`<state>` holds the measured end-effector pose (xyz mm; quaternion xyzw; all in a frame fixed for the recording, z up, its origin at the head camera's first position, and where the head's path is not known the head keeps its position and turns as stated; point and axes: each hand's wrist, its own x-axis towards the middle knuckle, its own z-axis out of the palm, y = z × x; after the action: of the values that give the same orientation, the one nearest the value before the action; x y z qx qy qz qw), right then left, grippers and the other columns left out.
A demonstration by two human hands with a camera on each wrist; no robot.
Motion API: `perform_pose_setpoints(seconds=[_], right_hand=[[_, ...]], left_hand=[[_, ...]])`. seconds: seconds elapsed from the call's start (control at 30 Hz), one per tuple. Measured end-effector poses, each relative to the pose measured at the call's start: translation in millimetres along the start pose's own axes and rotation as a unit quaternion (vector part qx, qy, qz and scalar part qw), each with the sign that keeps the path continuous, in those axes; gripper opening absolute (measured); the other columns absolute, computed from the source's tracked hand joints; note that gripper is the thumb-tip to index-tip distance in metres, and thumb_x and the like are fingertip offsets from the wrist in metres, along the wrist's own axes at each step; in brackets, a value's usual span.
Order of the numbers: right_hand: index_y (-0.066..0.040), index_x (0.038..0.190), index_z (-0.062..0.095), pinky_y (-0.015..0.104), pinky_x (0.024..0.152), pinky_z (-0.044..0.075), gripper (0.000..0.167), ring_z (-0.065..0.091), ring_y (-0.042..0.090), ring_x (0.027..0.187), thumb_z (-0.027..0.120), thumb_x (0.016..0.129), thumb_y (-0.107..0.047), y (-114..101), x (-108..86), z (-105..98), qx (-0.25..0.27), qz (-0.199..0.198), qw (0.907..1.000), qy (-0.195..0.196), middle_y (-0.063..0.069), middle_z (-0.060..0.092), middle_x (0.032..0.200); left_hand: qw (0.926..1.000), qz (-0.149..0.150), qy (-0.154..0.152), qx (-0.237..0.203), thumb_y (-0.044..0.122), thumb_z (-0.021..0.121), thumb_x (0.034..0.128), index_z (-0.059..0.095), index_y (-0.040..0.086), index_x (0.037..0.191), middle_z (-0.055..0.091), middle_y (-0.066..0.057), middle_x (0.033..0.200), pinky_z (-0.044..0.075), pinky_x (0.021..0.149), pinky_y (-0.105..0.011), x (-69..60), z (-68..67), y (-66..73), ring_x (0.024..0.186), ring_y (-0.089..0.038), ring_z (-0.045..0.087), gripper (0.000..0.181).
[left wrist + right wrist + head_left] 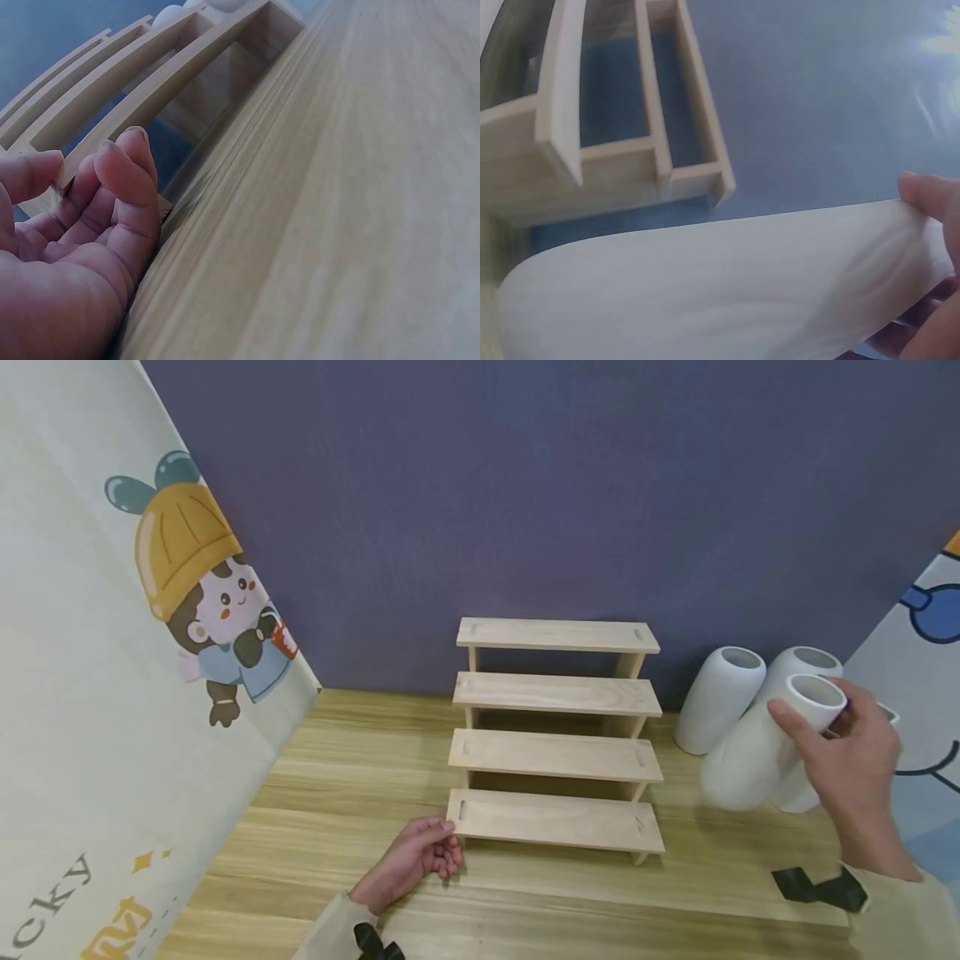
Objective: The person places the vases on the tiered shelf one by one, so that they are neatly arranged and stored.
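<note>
A white vase is in my right hand, gripped near its open mouth, thumb on the near side and fingers behind. It leans, mouth up and to the right; whether its base touches the table I cannot tell. In the right wrist view the vase lies across the lower part, held by the right hand at the edge. My left hand pinches the left front corner of a wooden stepped shelf. From the left wrist, the thumb meets the board's end and the fingers curl beside it.
Behind the held vase stand more white vases, one partly hidden by my right hand. A dark blue panel rises behind the shelf. White printed panels flank the wood-grain table on both sides.
</note>
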<state>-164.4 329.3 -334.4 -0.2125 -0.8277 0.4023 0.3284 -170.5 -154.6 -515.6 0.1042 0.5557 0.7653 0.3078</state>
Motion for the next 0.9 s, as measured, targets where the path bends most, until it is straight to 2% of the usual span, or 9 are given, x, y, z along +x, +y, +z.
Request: perform_pose_setpoints(seconds=[0.2, 0.33, 0.5, 0.63, 0.73, 0.9], right_hand=[[-0.021, 0.140, 0.055, 0.004, 0.071, 0.034, 0.059, 0.046, -0.011, 0.085, 0.078, 0.086, -0.023, -13.2, -6.7, -3.9, 0.012, -0.025, 0.9996, 0.000, -0.018, 0.057, 0.116], [-0.024, 0.141, 0.054, 0.004, 0.072, 0.035, 0.059, 0.047, -0.010, 0.086, 0.078, 0.087, -0.023, -23.7, -10.1, -6.0, 0.016, -0.019, 0.9996, -0.016, -0.020, 0.056, 0.116], [-0.023, 0.142, 0.053, 0.005, 0.071, 0.036, 0.060, 0.047, -0.007, 0.087, 0.077, 0.088, -0.021, -36.4, -15.6, -6.3, 0.020, -0.019, 0.9987, -0.044, -0.024, 0.054, 0.113], [-0.023, 0.143, 0.052, 0.004, 0.069, 0.038, 0.060, 0.047, -0.004, 0.087, 0.077, 0.088, -0.023, -42.5, -20.9, -6.6, 0.030, -0.023, 0.9966, -0.073, -0.029, 0.050, 0.107], [-0.023, 0.143, 0.052, 0.003, 0.069, 0.039, 0.061, 0.048, -0.004, 0.087, 0.077, 0.088, -0.025, -44.7, -25.3, -5.7, 0.035, -0.031, 0.9948, -0.091, -0.031, 0.049, 0.106], [-0.017, 0.139, 0.054, 0.003, 0.068, 0.040, 0.060, 0.050, -0.003, 0.084, 0.080, 0.085, -0.019, -47.5, -34.3, 0.3, 0.043, -0.068, 0.9925, -0.093, -0.031, 0.051, 0.102]], left_hand=[[1.0000, 0.001, -0.001, 0.001, 0.022, 0.044, 0.1068, 0.058, 0.013, 0.090, 0.070, 0.005, 0.078, 0.054, 0.059, -0.017, 0.8, -0.1, -1.0, 0.066, -0.005, 0.066, 0.024], [1.0000, 0.001, 0.001, 0.005, 0.023, 0.045, 0.1063, 0.059, 0.012, 0.089, 0.070, 0.005, 0.078, 0.054, 0.059, -0.017, 1.2, -1.1, -0.5, 0.065, -0.005, 0.066, 0.024], [0.9992, -0.001, 0.026, 0.030, 0.023, 0.046, 0.1058, 0.061, 0.012, 0.091, 0.069, 0.004, 0.076, 0.054, 0.058, -0.017, 0.9, -6.0, 4.1, 0.064, -0.005, 0.065, 0.024], [0.9955, 0.016, 0.066, 0.066, 0.020, 0.043, 0.1066, 0.059, 0.010, 0.089, 0.068, 0.004, 0.075, 0.052, 0.056, -0.016, -2.8, -13.2, 16.0, 0.063, -0.005, 0.062, 0.026], [0.9910, 0.042, 0.091, 0.089, 0.017, 0.040, 0.1073, 0.057, 0.009, 0.085, 0.067, 0.004, 0.073, 0.050, 0.054, -0.016, -5.5, -18.2, 29.0, 0.061, -0.005, 0.059, 0.029], [0.9886, 0.079, 0.088, 0.092, 0.019, 0.040, 0.1079, 0.058, 0.010, 0.085, 0.067, 0.005, 0.073, 0.046, 0.053, -0.017, -1.9, -19.6, 51.3, 0.059, -0.005, 0.058, 0.030]])
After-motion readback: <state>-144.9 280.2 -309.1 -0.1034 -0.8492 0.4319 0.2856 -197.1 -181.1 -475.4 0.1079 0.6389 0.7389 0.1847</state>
